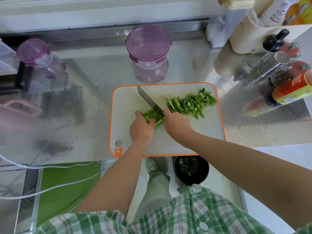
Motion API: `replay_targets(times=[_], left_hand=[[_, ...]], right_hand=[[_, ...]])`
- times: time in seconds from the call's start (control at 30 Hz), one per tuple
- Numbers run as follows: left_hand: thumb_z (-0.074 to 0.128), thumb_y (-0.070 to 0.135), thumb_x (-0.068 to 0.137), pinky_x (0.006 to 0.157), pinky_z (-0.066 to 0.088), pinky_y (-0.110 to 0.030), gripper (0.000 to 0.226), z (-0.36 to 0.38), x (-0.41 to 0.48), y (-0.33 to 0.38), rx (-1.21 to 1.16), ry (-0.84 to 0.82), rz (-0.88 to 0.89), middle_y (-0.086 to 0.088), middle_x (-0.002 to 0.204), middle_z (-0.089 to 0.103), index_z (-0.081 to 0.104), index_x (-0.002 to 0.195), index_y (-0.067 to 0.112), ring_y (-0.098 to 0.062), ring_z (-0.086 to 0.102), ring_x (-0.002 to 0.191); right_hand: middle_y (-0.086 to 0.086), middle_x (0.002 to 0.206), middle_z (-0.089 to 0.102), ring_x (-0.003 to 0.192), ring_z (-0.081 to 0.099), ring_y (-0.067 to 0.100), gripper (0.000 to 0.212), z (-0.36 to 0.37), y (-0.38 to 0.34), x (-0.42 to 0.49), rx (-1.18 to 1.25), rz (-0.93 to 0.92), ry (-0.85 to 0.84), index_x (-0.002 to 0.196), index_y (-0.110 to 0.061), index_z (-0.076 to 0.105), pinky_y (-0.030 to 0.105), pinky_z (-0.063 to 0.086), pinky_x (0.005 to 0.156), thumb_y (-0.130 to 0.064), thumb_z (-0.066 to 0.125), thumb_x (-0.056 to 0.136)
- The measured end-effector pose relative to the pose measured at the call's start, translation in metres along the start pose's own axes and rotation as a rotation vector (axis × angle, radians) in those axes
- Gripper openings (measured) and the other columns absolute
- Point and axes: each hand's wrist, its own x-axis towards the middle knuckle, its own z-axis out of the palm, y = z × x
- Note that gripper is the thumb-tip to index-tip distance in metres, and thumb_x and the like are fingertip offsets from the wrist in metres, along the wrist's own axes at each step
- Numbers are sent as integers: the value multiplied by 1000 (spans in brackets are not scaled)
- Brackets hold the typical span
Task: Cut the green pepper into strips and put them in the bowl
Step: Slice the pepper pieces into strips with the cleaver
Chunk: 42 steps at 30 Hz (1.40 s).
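A patterned metal counter point(185, 68) fills most of the view, and on it, near the front edge, lies a white cutting board point(128, 98) with an orange rim. Behind the board stands a clear tub with a purple clip lid point(148, 43), and a smaller purple-lidded tub point(33, 51) stands far off to the left. At the right edge are several bottles and shakers, among them a dark sauce bottle point(287, 93) with a red and yellow label. Below the board's near edge sits a dark bowl point(200, 179) holding chopped dark green bits. On the right half of the board lies a loose pile of green pepper strips point(190, 103). The left hand point(141, 128) has its fingers curled over the uncut piece of green pepper point(152, 114), pinning it to the board just left of the pile. The right hand point(177, 125) is closed round the handle of a knife point(148, 101). Its blade slants up and to the left and lies across the pepper, close beside the left hand's fingers.
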Motion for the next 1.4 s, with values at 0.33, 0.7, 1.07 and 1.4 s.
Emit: replay_targets(times=[0.33,0.7,1.07,1.4], left_hand=[[55,34,92,72,45,-38,36,-5,-1,-1,-3,-22,-22,-13,107,63,42,115,10,-37,60,96],[55,33,93,75,44,-38,37,1,3,5,-4,-43,-45,-15,113,62,43,116,7,-38,59,102],[53,32,94,69,39,-35,34,3,9,4,59,-48,-63,-14,112,62,43,116,8,-37,59,101],[54,31,93,72,44,-38,34,-2,2,9,74,-21,55,-13,107,65,43,119,13,-37,60,96]], right_hand=[[3,58,43,50,41,21,19,-5,11,-3,301,29,88,84,-11,38,30,25,45,-22,38,100],[1,61,41,51,38,17,16,-13,18,-8,184,0,-4,87,-12,39,30,23,45,-22,39,99],[0,64,39,62,45,27,13,-5,8,-7,146,35,-26,91,-14,37,33,34,55,-22,37,101],[2,63,39,62,45,26,18,-2,11,-1,271,172,74,86,-13,35,31,24,47,-23,37,101]])
